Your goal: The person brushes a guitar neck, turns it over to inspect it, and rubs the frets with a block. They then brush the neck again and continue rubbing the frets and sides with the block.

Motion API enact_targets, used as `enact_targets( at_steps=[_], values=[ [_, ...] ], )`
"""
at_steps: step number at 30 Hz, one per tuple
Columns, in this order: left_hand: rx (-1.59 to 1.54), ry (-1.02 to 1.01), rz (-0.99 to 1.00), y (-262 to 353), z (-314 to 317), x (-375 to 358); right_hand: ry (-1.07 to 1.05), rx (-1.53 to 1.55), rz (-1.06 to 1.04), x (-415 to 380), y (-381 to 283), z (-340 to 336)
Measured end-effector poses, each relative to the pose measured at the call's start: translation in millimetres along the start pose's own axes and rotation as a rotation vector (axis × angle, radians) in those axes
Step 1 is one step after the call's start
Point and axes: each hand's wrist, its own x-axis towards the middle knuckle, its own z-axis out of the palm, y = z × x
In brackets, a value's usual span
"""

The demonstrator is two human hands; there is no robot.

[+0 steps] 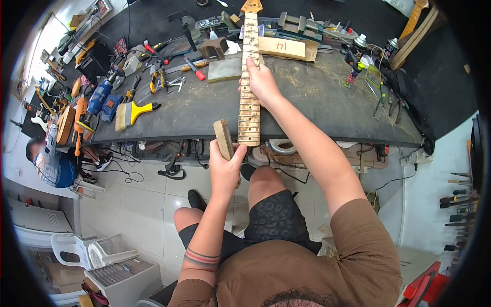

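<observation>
A guitar neck (249,110) with a pale, dark-streaked fretboard and black dot inlays runs away from me over the workbench, fretboard up. Its headstock (251,6) points to the far side. My right hand (261,84) is wrapped round the neck near its middle from the right side. Closer to me, my left hand (223,169) grips a flat wooden block (223,137), held upright left of the neck's near end. The thumb of that hand reaches right up to the neck's heel, at the bench's front edge.
The dark workbench (179,115) carries a yellow-handled brush (135,113), a blue rotary tool (99,97), pliers (157,79) and a red-handled screwdriver (195,69). A box marked 14 (282,47) lies beyond my right hand. Another person (56,166) sits at far left.
</observation>
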Motion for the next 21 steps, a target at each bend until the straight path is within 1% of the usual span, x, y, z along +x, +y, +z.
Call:
enact_targets(
  at_steps=[2,4,5,6,7,8,9,10,12,14,15,16,17,18,20,21],
  values=[
    [-0.015,-0.010,-0.028,-1.5,5.8,4.9,0.000,0.001,0.004,1.4,-1.1,1.0],
    [-0.164,-0.024,-0.027,2.8,10.3,4.8,-0.018,-0.003,0.025,-1.3,-4.6,-0.1],
    [-0.160,-0.024,-0.033,-1.9,12.1,7.0,-0.028,0.029,0.031,1.0,-3.2,-1.3],
    [-0.137,-0.008,0.019,-8.3,13.0,8.8,-0.027,0.033,0.039,11.0,2.7,-6.7],
    [-0.111,0.010,0.069,-14.5,12.5,8.9,-0.007,-0.006,0.020,26.4,5.8,-12.2],
    [-0.100,0.014,0.055,-12.5,11.9,7.0,0.013,-0.044,0.006,42.6,11.5,-18.6],
    [-0.131,0.007,0.037,-5.4,13.0,6.5,-0.008,-0.082,0.028,61.0,8.6,-22.6],
    [-0.161,0.000,0.021,0.4,13.5,6.2,-0.005,-0.022,-0.014,66.4,-5.4,-15.3],
    [-0.157,0.012,0.005,3.8,15.2,7.2,-0.003,-0.028,0.048,82.8,-27.5,-10.0],
    [-0.151,0.022,-0.017,6.0,15.6,9.3,0.070,-0.224,-0.100,106.1,-21.3,-7.4],
    [-0.162,0.011,-0.038,6.7,14.9,11.7,0.118,-0.273,-0.123,108.4,-18.8,-8.2],
    [-0.170,0.001,-0.060,7.9,12.3,12.0,0.147,-0.293,-0.195,108.5,-13.9,-9.2],
    [-0.128,-0.031,-0.107,12.0,6.4,12.2,0.150,-0.321,-0.200,102.9,-17.4,-9.7],
    [-0.117,-0.021,-0.118,13.9,1.5,12.3,0.150,-0.349,-0.206,102.7,-14.6,-13.8],
    [-0.228,-0.065,-0.178,15.9,-7.1,13.0,0.186,-0.425,-0.318,107.0,-9.7,-14.0],
    [-0.264,-0.095,-0.211,16.6,-14.9,13.0,0.196,-0.472,-0.297,105.5,-14.3,-13.9]
  ],
)
